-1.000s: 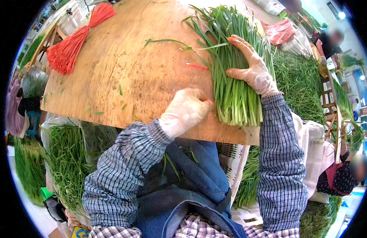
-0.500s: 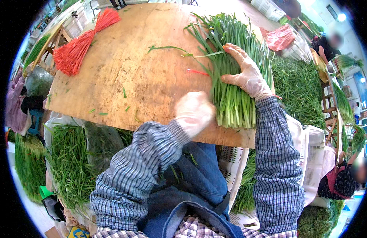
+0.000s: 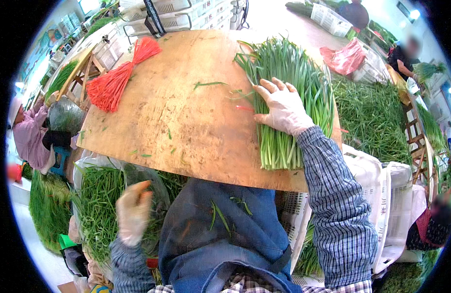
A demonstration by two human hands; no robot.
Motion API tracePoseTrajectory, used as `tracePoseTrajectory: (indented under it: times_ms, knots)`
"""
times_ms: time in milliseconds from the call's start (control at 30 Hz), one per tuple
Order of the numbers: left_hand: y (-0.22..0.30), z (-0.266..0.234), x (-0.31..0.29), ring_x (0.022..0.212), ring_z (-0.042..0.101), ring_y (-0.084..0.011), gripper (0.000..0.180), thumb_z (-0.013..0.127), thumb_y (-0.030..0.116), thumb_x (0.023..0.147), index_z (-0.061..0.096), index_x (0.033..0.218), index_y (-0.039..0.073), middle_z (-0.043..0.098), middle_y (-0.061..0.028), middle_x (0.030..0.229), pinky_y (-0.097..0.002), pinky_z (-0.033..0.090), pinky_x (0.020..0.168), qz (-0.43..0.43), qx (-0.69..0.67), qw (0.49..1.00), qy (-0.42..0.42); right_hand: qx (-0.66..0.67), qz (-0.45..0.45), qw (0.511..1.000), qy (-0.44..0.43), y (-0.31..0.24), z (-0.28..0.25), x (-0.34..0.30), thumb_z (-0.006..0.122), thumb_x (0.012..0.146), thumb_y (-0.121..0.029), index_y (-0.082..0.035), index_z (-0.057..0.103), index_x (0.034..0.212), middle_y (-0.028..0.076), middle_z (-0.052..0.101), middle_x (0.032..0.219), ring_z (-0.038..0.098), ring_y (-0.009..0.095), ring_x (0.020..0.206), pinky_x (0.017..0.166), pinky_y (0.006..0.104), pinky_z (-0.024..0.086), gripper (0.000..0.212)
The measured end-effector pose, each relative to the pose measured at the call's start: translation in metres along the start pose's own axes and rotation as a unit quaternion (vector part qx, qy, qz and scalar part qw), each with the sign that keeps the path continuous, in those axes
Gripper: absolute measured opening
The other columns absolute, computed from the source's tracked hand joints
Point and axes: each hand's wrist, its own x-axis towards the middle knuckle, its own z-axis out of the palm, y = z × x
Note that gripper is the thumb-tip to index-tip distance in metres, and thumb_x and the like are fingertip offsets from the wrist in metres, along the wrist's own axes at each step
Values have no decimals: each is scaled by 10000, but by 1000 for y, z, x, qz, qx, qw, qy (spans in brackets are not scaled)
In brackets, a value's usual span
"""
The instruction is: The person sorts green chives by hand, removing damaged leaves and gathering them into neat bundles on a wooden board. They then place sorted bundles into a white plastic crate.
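A thick bundle of garlic chives (image 3: 284, 61) lies on the wooden tabletop (image 3: 186, 122), pale cut ends toward me and green leaves away. My right hand (image 3: 284, 107), in a thin whitish glove, rests on top of the bundle with its fingers spread. A short end of red tie (image 3: 244, 108) pokes out at the bundle's left side. Off the table's near left edge, my left hand (image 3: 132, 210), also gloved, hovers over a plastic-lined heap of loose green leaves (image 3: 96, 205). Motion smears its fingers, and I make out nothing held.
A bunch of red tie strips (image 3: 113, 88) sits at the table's far left. More greens (image 3: 369, 119) are heaped to the right, near a white crate (image 3: 362, 180). Stacked white crates (image 3: 206, 17) stand behind the table. Other people work at left and right.
My left hand has swung from beside the chives' cut ends to the lower left, off the table. My right hand stays on the bundle, now lying flatter. The view has shifted.
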Motion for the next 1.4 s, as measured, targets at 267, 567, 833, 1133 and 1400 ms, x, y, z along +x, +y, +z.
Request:
tracePoseTrajectory:
  times_ms: [267,567,833,1133,1400]
  knots:
    - [132,137,125,837,597,-294,258,536,98,755,601,990,14,607,-175,905,-344,479,717,204,20,978,-50,-2,23,999,-47,4,-5,1,648,673,-452,-83,376,1299,82,363,1357,265,258,1285,1054,408,187,776]
    - [154,205,227,702,610,-283,119,538,181,770,613,784,90,607,-123,735,-385,483,599,345,198,917,-12,27,21,999,-15,1,-6,0,679,627,-415,-99,335,1322,99,343,1368,281,274,1277,1050,414,189,837]
    - [193,213,290,641,614,-308,185,485,171,768,628,701,76,619,-149,697,-409,484,577,344,52,932,103,6,5,998,-56,-2,-10,1,626,666,-419,-113,509,1204,101,356,1361,228,305,1300,1054,450,160,630]
    - [163,158,178,859,578,-363,301,480,95,790,546,1040,-59,589,-248,950,-375,467,782,203,-86,968,-120,4,25,998,-49,-1,-4,-3,562,726,-378,-61,524,1169,130,376,1344,202,396,1294,1047,522,136,546]
    - [150,184,138,1105,452,-350,378,470,45,724,505,1092,-29,515,-242,1125,-387,368,935,205,3,956,-209,-18,50,995,-79,-13,-12,5,560,708,-318,-44,458,1233,144,368,1340,209,361,1299,1053,497,138,601]
